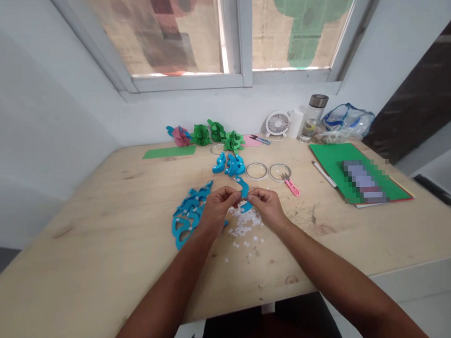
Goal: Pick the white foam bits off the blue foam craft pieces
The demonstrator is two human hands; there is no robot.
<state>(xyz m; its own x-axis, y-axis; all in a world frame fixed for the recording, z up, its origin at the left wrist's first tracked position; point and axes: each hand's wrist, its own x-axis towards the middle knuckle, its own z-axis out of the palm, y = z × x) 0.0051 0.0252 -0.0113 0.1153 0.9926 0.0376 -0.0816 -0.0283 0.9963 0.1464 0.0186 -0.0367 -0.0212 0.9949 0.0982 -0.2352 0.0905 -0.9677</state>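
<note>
My left hand (216, 208) and my right hand (268, 207) meet over the middle of the wooden table (102, 227), both pinching a curved blue paper piece (244, 189) held between them. Just left of my left hand lies a fanned row of several more blue paper pieces (188, 212) with small white tabs. Small white paper scraps (246, 227) are scattered under and in front of my hands. A small cluster of joined blue pieces (230, 165) sits beyond my hands.
Two tape rings (256, 170) and pink clippers (290, 185) lie right of the blue cluster. Green and pink paper balls (209, 134), a green sheet (169, 152), a small fan (277, 123), a bottle (312, 115) and a plastic bag (347, 120) line the wall. A green board (332, 160) with a pen lies at right.
</note>
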